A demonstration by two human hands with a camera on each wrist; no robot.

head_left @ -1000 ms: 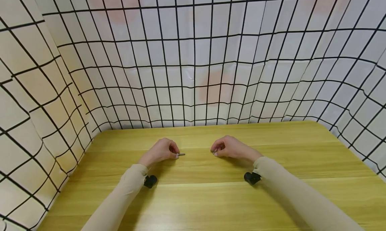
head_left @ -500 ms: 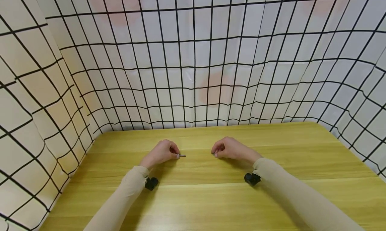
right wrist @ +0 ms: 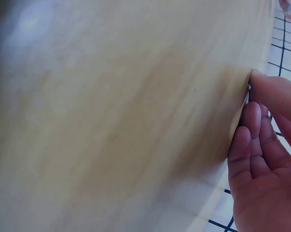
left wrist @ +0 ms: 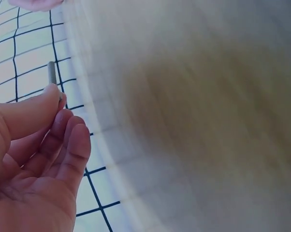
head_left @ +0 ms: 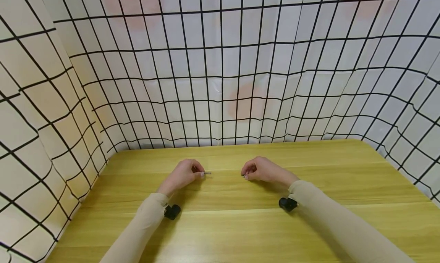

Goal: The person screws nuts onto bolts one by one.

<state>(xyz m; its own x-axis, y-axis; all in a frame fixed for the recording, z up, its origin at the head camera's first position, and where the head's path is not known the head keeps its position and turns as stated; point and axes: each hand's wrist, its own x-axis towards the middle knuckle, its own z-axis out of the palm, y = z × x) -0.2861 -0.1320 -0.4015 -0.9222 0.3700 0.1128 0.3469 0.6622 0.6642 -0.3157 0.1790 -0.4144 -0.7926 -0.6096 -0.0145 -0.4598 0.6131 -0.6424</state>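
Note:
Between thumb and fingertips, my left hand (head_left: 183,174) pinches a small metal bolt (head_left: 207,173); its threaded shank (left wrist: 51,72) points toward the right hand in the head view. Its head end is hidden by the fingers. To the right, my right hand (head_left: 264,169) pinches a tiny metal piece (head_left: 243,175), mostly covered by the fingertips, so its kind cannot be told. In the right wrist view the right hand's fingers (right wrist: 242,145) are close to the tabletop. A gap separates the two hands, and the bolt and the metal piece are apart.
Both hands work above a wooden table (head_left: 220,225) with yellowish grain. White sheeting with a black grid (head_left: 220,102) stands behind the table and along its sides. Each wrist carries a small black camera (head_left: 172,212).
The bolt in my left hand has risen slightly in the head view over the last half second. My right hand has stayed nearly still, still pinching the small metal piece.

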